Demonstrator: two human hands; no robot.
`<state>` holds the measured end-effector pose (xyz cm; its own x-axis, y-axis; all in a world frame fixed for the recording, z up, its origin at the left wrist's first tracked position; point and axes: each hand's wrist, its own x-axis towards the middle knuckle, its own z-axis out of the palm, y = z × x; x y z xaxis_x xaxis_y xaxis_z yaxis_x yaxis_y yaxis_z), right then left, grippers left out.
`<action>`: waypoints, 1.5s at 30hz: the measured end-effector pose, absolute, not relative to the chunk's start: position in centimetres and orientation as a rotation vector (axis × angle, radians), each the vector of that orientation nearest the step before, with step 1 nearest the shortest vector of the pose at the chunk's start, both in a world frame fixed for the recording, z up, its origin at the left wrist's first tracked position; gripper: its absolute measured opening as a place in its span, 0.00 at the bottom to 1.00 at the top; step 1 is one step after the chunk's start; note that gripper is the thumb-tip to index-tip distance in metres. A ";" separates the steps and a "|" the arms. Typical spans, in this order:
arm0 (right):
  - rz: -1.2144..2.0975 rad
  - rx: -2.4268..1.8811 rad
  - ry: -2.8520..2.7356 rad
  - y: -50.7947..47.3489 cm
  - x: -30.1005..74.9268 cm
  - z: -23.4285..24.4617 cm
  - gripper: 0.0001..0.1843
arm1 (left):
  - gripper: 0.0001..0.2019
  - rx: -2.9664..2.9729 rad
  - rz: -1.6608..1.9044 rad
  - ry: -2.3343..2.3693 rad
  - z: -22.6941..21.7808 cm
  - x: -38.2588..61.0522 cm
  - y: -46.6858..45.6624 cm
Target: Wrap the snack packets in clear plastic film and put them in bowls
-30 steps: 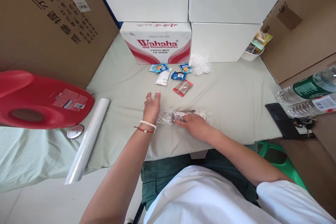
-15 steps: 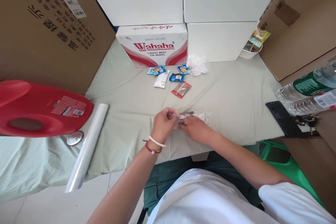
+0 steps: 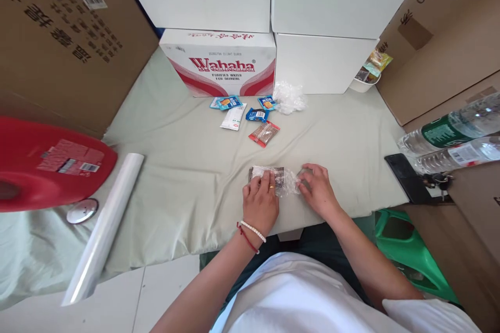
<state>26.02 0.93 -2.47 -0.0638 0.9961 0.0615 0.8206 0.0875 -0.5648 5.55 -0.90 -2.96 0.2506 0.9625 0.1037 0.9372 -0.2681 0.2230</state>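
Note:
A dark flat packet point(image 3: 279, 176) with crinkled clear plastic film point(image 3: 289, 183) around it lies near the table's front edge. My left hand point(image 3: 261, 203) rests on top, its fingers stretched out flat and pressing the packet down; they hide part of it. At the film's right end my right hand point(image 3: 318, 190) has its thumb and curled fingers pinching the loose plastic. Farther back lie a red-and-brown snack packet point(image 3: 264, 133), a dark blue packet point(image 3: 257, 115), a white packet point(image 3: 233, 117) and light blue packets point(image 3: 229, 103).
Crumpled clear film point(image 3: 289, 98) lies before white boxes and a Wahaha carton point(image 3: 222, 65). To the left are a red jug point(image 3: 50, 161), a round metal lid point(image 3: 82, 210) and a film roll point(image 3: 105, 223). Bottles point(image 3: 449, 132), a phone point(image 3: 407, 177) and keys point(image 3: 437, 179) lie right.
My left hand has gone from pinching the film to lying flat on the packet. My right hand has moved right, off the packet to the film's end. The view has shifted slightly.

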 end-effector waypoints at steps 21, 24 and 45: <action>0.347 -1.740 -2.524 4.3 11.5 -1.1 0.28 | 0.11 2.290 0.966 1.732 -5.6 -7.2 -6.0; 0.313 -1.794 -2.501 4.6 11.0 -0.8 0.23 | 0.09 2.263 0.998 1.802 -6.1 -8.5 -5.6; 0.851 -1.993 -1.024 28.5 40.6 3.0 0.06 | 0.06 2.569 0.922 1.894 -5.9 -7.3 -4.4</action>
<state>40.64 28.55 3.00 0.4646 0.8570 -0.2230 0.3758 -0.4188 -0.8267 -7.31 -4.41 -5.90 0.2026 0.8247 0.5281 0.9244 -0.3390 0.1747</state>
